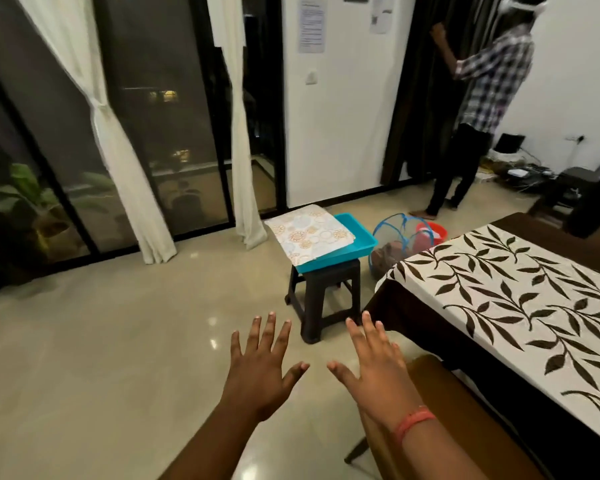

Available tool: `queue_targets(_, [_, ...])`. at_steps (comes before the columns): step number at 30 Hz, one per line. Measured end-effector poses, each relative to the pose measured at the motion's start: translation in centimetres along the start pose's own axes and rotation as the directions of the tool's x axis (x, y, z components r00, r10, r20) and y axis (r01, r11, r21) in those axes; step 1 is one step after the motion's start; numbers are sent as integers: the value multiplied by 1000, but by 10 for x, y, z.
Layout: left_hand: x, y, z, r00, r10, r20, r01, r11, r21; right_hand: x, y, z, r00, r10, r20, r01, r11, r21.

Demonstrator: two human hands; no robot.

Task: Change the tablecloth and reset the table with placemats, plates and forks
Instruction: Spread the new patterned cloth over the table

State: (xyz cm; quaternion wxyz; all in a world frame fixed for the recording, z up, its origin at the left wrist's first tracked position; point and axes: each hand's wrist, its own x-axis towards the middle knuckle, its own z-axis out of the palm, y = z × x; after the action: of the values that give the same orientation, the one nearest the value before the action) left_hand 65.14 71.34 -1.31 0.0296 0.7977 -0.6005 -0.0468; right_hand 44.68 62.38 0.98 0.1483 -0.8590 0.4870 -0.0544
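My left hand [262,370] and my right hand [374,368] are held out in front of me over the floor, palms down, fingers spread, holding nothing. To the right stands the table [413,317], covered with a white tablecloth with dark leaf print [520,292]. Ahead of my hands a folded cloth or mat with round orange and blue patterns [309,235] lies on a blue tray [357,247], which sits on a dark plastic stool [326,292]. No plates or forks are in view.
A wooden chair or bench [444,410] stands under my right arm beside the table. Behind the stool sit a mesh basket [395,240] and a red tub [433,232]. A person [478,109] stands at the dark curtain. Glass doors with white curtains [125,161] line the left.
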Motion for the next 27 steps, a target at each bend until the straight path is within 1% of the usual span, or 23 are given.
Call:
queue_targets(3, [100,-25,-7,995,101,-13,-101,995,-3,72,-5,9,991,127,-33,-126,991,37])
queue_targets(8, [246,-55,-26,952,300,54,-300,954,1,189,-17,13,953,302,-38,-297,951,89])
queue_targets(11, [311,-59,-27,919,378,109,-383,924,19,235,-17,10,923,382,-47,-376,921,105])
queue_targets(14, [373,-46,-21,876,460,146,-469,882,37,271,11,7,878,477,-50,-469,876,110])
queue_targets(16, [423,-22,-12,836,525,161,-536,843,35,294,47,4,817,574,-56,-565,816,124])
queue_targets(20, [528,39,4,775,611,161,-626,777,66,342,130,-4,719,691,-81,-676,721,149])
queue_targets(22, [576,73,13,748,652,123,-661,747,62,365,173,-13,669,741,-61,-723,668,176])
queue_targets(23, [604,93,16,732,668,135,-679,731,68,379,196,-19,642,765,-59,-744,640,192])
queue_targets(25, [650,132,24,703,691,170,-709,700,86,399,229,-30,620,780,-85,-761,625,177])
queue_targets(27, [687,174,33,667,711,222,-738,671,69,412,258,-42,577,813,-85,-794,582,176])
